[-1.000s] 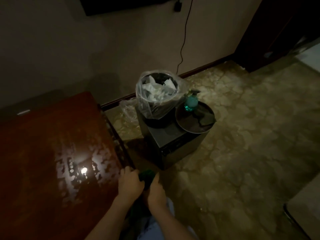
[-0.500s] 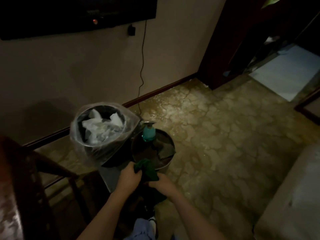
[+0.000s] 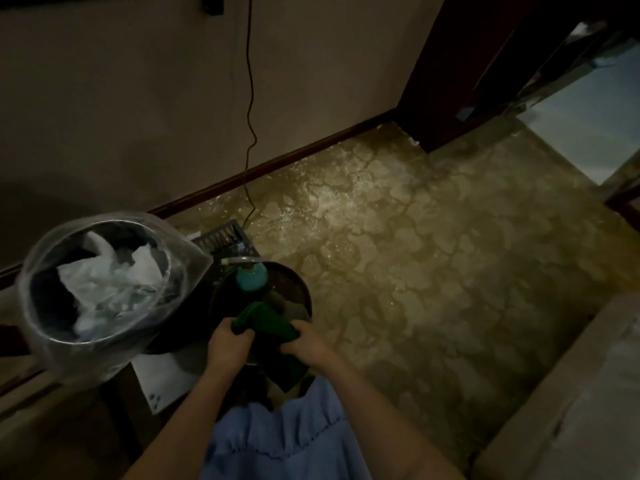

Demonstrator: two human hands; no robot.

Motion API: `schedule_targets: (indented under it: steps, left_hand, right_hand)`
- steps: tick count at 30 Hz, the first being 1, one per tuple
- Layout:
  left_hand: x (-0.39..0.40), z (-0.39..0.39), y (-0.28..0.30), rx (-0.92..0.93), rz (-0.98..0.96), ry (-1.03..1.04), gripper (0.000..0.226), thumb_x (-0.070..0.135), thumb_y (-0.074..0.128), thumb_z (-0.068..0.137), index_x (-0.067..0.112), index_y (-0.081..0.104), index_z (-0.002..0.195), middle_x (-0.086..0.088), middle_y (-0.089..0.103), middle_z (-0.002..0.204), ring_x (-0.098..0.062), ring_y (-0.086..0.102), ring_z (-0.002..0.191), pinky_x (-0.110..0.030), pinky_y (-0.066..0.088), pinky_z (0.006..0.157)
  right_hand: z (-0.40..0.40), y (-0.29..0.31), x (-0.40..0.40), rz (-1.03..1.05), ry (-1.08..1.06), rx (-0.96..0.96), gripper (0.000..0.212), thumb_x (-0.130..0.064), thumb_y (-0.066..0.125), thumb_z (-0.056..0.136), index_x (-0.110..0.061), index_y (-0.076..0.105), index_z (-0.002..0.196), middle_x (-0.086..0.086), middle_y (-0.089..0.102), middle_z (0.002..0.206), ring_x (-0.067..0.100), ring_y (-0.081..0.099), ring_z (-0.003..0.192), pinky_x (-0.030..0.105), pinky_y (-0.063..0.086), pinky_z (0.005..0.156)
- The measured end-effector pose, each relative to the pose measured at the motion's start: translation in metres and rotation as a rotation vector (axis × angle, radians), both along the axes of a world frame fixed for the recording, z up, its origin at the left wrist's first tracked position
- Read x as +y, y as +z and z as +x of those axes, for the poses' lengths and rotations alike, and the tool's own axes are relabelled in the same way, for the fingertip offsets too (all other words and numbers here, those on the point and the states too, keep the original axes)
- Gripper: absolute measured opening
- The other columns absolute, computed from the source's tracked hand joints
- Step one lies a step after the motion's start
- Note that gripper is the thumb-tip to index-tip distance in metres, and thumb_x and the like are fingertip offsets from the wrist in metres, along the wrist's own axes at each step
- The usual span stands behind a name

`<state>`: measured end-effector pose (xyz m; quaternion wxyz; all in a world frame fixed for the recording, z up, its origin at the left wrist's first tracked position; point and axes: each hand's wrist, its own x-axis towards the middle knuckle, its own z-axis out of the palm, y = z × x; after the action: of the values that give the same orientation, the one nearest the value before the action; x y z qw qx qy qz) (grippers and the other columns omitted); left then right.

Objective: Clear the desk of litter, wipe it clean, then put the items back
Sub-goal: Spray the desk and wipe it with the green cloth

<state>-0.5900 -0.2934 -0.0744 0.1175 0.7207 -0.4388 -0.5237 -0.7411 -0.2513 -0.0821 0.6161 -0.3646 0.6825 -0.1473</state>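
Note:
A dark green cloth is bunched between both hands just above a round dark tray. My left hand grips its left end and my right hand grips its right end, with part of the cloth hanging down below them. A teal pump bottle stands at the back of the tray. To the left stands a bin lined with a clear bag and holding crumpled white tissues. The desk is out of view.
The bin and tray rest on a low dark box by the wall. A black cable hangs down the wall to the floor. A pale sofa edge lies at the right, a dark door frame beyond the tiled floor.
The view has swung right and closer, from the red desk to the bin and tray. Both hands carried the green cloth from the desk edge to above the tray.

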Motion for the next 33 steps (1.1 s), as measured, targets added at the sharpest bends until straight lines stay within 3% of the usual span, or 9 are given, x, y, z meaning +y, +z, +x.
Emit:
schedule_targets:
  steps: [3, 6, 12, 14, 16, 20, 23, 28, 33]
  left_hand:
    - [-0.001, -0.01, -0.021, -0.035, 0.033, 0.095, 0.018, 0.001, 0.054, 0.087, -0.001, 0.054, 0.105, -0.018, 0.06, 0.097, -0.03, 0.056, 0.088, -0.035, 0.045, 0.077]
    - [-0.001, -0.018, -0.046, -0.021, 0.112, 0.175, 0.033, 0.014, 0.062, 0.088, -0.001, 0.055, 0.116, -0.02, 0.063, 0.108, -0.033, 0.06, 0.096, -0.04, 0.052, 0.085]
    - [-0.008, -0.022, -0.09, -0.178, 0.081, 0.278, 0.029, 0.01, 0.061, 0.09, -0.005, 0.055, 0.114, -0.021, 0.062, 0.111, -0.033, 0.058, 0.104, -0.031, 0.043, 0.081]
    - [-0.015, -0.016, -0.107, -0.23, 0.072, 0.268, 0.023, 0.003, 0.055, 0.092, -0.006, 0.056, 0.112, -0.024, 0.061, 0.112, -0.035, 0.057, 0.104, -0.032, 0.042, 0.084]
    - [-0.023, -0.011, -0.121, -0.28, 0.052, 0.281, 0.023, -0.002, 0.048, 0.092, -0.008, 0.056, 0.113, -0.025, 0.06, 0.112, -0.036, 0.056, 0.105, -0.033, 0.042, 0.086]
    - [-0.031, 0.001, -0.143, -0.302, 0.089, 0.248, 0.043, -0.002, 0.045, 0.092, -0.003, 0.043, 0.135, -0.026, 0.055, 0.126, -0.038, 0.052, 0.116, -0.038, 0.041, 0.096]
    - [-0.026, 0.011, -0.152, -0.19, 0.153, 0.136, 0.059, 0.001, 0.047, 0.093, 0.007, 0.026, 0.148, -0.02, 0.053, 0.132, -0.033, 0.051, 0.119, -0.034, 0.04, 0.099]
    - [-0.021, 0.013, -0.154, -0.153, 0.2, 0.124, 0.044, 0.003, 0.048, 0.095, 0.004, 0.044, 0.138, -0.021, 0.059, 0.124, -0.03, 0.057, 0.104, -0.023, 0.039, 0.084]
    - [-0.022, 0.01, -0.153, -0.116, 0.216, 0.083, 0.036, 0.004, 0.049, 0.094, 0.001, 0.052, 0.13, -0.021, 0.06, 0.122, -0.031, 0.058, 0.109, -0.017, 0.037, 0.08]
  right_hand:
    - [-0.005, -0.02, -0.011, -0.001, 0.068, 0.038, 0.014, -0.01, 0.061, 0.086, -0.015, 0.062, 0.099, 0.009, 0.06, 0.103, 0.023, 0.057, 0.098, 0.036, 0.049, 0.09]
    - [-0.006, -0.044, -0.018, -0.001, 0.14, 0.113, 0.022, -0.014, 0.054, 0.092, -0.01, 0.058, 0.114, 0.009, 0.06, 0.11, 0.021, 0.055, 0.096, 0.023, 0.042, 0.076]
    - [0.014, -0.098, -0.036, 0.006, 0.146, 0.131, 0.013, -0.011, 0.05, 0.094, -0.015, 0.055, 0.083, 0.005, 0.058, 0.086, 0.026, 0.056, 0.091, 0.031, 0.047, 0.076]
    - [0.019, -0.115, -0.043, 0.035, 0.141, 0.097, 0.007, -0.009, 0.051, 0.093, -0.011, 0.057, 0.098, 0.008, 0.06, 0.097, 0.026, 0.056, 0.096, 0.027, 0.044, 0.076]
    - [0.023, -0.128, -0.05, 0.047, 0.135, 0.068, 0.029, -0.006, 0.051, 0.093, -0.005, 0.053, 0.123, 0.014, 0.059, 0.117, 0.026, 0.055, 0.108, 0.022, 0.04, 0.082]
    - [0.031, -0.149, -0.056, 0.06, 0.198, 0.051, 0.046, -0.004, 0.052, 0.094, -0.005, 0.043, 0.138, 0.014, 0.055, 0.13, 0.026, 0.052, 0.119, 0.014, 0.036, 0.084]
    - [0.029, -0.16, -0.063, 0.047, 0.16, 0.149, 0.043, -0.006, 0.054, 0.094, -0.001, 0.045, 0.136, 0.016, 0.055, 0.13, 0.028, 0.052, 0.121, 0.02, 0.038, 0.093]
    - [0.009, -0.163, -0.079, -0.168, -0.001, 0.5, 0.031, -0.012, 0.058, 0.092, 0.001, 0.056, 0.12, 0.018, 0.057, 0.119, 0.032, 0.054, 0.113, 0.033, 0.042, 0.092]
    - [-0.006, -0.174, -0.099, -0.037, 0.376, 0.704, 0.053, -0.03, 0.06, 0.09, -0.008, 0.041, 0.135, 0.015, 0.046, 0.135, 0.034, 0.039, 0.127, 0.046, 0.037, 0.103]
